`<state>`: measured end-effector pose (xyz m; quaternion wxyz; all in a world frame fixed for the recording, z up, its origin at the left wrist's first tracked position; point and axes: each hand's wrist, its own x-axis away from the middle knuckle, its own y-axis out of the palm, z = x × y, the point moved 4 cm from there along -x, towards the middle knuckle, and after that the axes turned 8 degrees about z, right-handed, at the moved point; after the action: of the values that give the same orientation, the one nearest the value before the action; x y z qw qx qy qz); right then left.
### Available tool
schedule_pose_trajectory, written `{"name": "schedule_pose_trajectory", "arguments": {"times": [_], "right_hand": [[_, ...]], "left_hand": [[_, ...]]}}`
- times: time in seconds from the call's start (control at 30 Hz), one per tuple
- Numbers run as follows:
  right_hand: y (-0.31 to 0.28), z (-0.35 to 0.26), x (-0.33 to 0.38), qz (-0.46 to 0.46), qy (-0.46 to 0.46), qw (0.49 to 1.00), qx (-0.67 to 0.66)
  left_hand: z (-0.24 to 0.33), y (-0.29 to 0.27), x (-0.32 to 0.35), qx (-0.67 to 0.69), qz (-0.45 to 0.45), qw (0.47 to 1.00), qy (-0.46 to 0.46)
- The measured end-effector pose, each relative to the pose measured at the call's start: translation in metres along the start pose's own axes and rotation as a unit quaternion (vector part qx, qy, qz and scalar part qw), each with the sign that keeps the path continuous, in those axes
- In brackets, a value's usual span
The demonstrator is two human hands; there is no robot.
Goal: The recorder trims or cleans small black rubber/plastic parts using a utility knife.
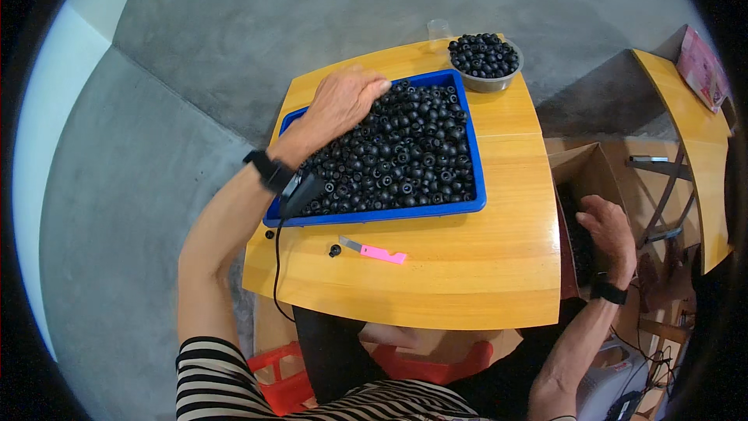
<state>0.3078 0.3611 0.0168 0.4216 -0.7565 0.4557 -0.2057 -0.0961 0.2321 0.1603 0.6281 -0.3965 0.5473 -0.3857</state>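
A blue tray (374, 217) full of small black ball-shaped parts (413, 152), several with a hole, lies on the wooden table. Over the tray's far left part is my left hand (340, 105), its fingers bent and pressed together; whatever they may hold is hidden. My right hand (612, 234) is off the table's right side, above a cardboard box (606, 175) with dark pieces inside. Its fingers are loosely apart and nothing shows in them. A pink-handled knife (382, 254) lies before the tray, with one loose black part (335, 250) beside its blade.
Behind the tray's right corner stands a clear round tub (491, 84) heaped with black parts. Another loose piece (269, 235) rests near the tray's near left corner. A cable (278, 273) hangs from my left wrist. A second table (689, 152) stands at right, holding a pink packet (703, 70).
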Motion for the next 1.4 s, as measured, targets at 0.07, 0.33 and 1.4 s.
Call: {"name": "schedule_pose_trajectory", "arguments": {"times": [0.07,0.33,1.4], "right_hand": [[-0.004,-0.003,0.002,0.003,0.023,1.0,-0.003],[-0.012,0.011,0.002,0.023,0.017,1.0,-0.01],[-0.013,0.014,0.008,0.026,0.012,1.0,-0.004]], "left_hand": [[-0.019,0.018,-0.012,-0.014,0.074,0.994,0.074],[-0.033,0.027,0.031,0.119,0.012,0.993,0.001],[0.046,0.041,0.006,-0.001,-0.042,0.999,0.027]]}}
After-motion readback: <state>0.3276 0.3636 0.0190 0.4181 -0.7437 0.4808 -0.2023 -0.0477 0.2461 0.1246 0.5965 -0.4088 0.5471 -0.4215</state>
